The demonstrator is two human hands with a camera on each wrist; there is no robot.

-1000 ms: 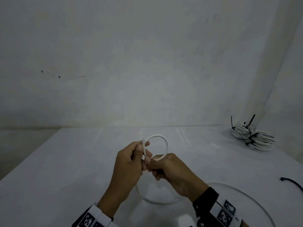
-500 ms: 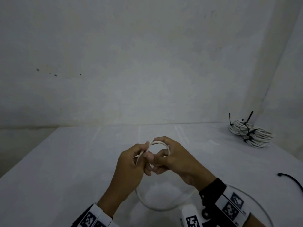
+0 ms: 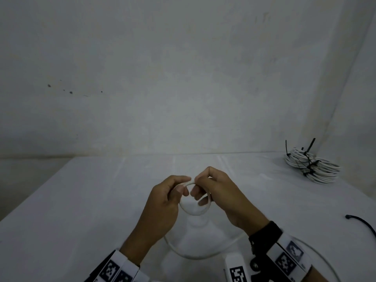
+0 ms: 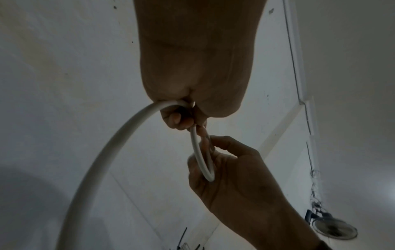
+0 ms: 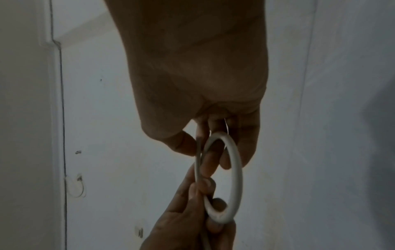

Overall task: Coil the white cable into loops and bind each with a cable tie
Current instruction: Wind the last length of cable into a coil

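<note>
Small loop (image 3: 195,202) of cable held above table (image 3: 81,210) mid-front. My left hand (image 3: 162,200) pinched the crossing; my right hand (image 3: 219,192) curled round the far side. Risk, I judged: a stiff cable springs open if either pinch slackens; slack tail (image 3: 203,255) could snag my wrists. Table edges well apart from me; finished coils (image 3: 313,165) and tie (image 3: 364,223) far right, open room left.

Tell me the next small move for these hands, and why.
Probably lay another turn onto the loop: the left hand and right hand pinch just one small ring, long cable still trails loose, and the tie lies untouched.
</note>
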